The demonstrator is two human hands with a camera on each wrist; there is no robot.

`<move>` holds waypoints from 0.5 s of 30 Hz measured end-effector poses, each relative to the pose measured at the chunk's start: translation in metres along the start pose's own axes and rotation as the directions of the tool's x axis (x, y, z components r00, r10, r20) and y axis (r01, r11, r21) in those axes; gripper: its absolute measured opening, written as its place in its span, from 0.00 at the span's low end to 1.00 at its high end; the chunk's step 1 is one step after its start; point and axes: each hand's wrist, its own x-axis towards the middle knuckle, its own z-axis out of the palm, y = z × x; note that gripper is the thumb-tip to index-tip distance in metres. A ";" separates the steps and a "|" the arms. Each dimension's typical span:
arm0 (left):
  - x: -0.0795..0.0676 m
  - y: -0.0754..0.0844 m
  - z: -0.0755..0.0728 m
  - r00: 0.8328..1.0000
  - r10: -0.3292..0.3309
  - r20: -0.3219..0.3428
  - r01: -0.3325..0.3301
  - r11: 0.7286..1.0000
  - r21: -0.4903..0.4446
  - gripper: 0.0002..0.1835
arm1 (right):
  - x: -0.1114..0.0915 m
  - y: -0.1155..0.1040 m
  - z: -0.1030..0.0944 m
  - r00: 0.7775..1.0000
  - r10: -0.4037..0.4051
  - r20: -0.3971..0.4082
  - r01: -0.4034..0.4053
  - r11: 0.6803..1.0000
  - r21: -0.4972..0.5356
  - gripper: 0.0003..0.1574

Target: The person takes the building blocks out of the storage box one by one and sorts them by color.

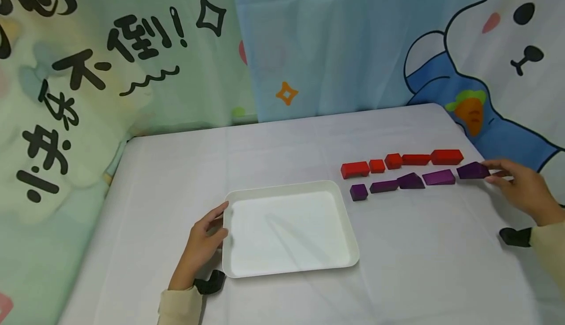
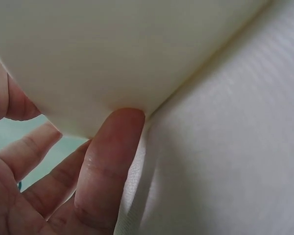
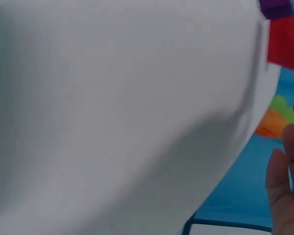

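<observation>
My left hand [image 1: 205, 244] holds the left side of a white rectangular tray [image 1: 287, 272], fingers at the rim. In the left wrist view the thumb [image 2: 112, 156] presses the tray's outer wall [image 2: 88, 58]. At the right, my right hand [image 1: 525, 187] pinches the right end of a dark purple wedge-shaped block [image 1: 472, 170]. This block lies last in a row with several purple blocks [image 1: 410, 181]. The right wrist view shows only some fingers [image 3: 279, 181] at its edge, the grip being out of frame.
Behind the purple row runs a row of several red blocks [image 1: 416, 160], also seen as a red block [image 3: 283, 41] in the right wrist view. A white cloth covers the table [image 1: 176, 168]. Printed curtains [image 1: 335, 45] hang along its back and sides.
</observation>
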 end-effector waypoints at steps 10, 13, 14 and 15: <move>-0.005 0.000 -0.003 1.000 -0.008 -0.005 0.008 1.000 -0.008 0.34 | 0.016 0.014 0.010 0.993 0.047 0.106 -0.044 0.998 -0.033 0.27; -0.005 0.000 -0.003 1.000 -0.005 -0.007 0.005 1.000 -0.014 0.34 | 0.022 0.015 0.010 0.991 0.032 0.127 -0.025 0.998 -0.053 0.26; -0.005 0.000 -0.003 1.000 -0.004 -0.008 0.004 1.000 -0.014 0.34 | 0.024 0.015 0.010 0.991 0.023 0.134 -0.015 0.998 -0.059 0.26; -0.005 0.000 -0.003 1.000 -0.003 -0.010 0.003 1.000 -0.012 0.34 | 0.026 0.016 0.010 0.990 0.013 0.141 -0.004 0.998 -0.066 0.26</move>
